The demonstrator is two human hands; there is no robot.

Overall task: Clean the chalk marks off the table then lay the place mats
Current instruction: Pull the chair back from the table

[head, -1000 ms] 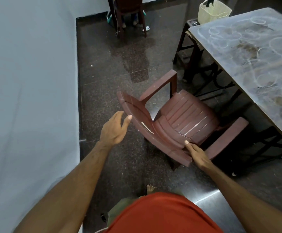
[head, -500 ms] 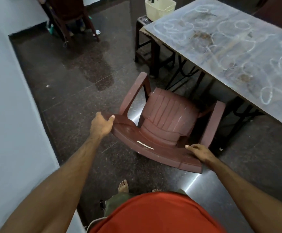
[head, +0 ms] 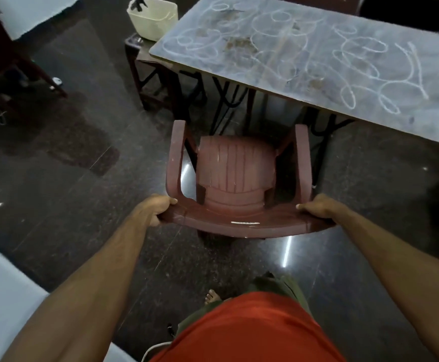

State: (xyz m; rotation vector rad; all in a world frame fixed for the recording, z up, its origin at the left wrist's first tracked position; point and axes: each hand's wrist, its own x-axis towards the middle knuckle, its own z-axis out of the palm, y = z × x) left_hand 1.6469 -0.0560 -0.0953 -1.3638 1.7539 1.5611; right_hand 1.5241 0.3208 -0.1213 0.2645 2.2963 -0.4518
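The table stands ahead of the person, beyond the brown plastic chair, and its grey top is covered with white chalk marks in loops, from the far left corner to the near right edge. The chair faces the table, with the front ends of its armrests just under the near edge of the table. Both hands are equally far from the table, each at one end of the chair's backrest, so the chair lies between the hands and the work. The left hand grasps the left end of the backrest with curled fingers, the thumb on top. The right hand grasps the right end in the same way. No cloth or place mat is visible; a pale basket stands beside the far left corner of the table. I judge that cleaning is not begun.
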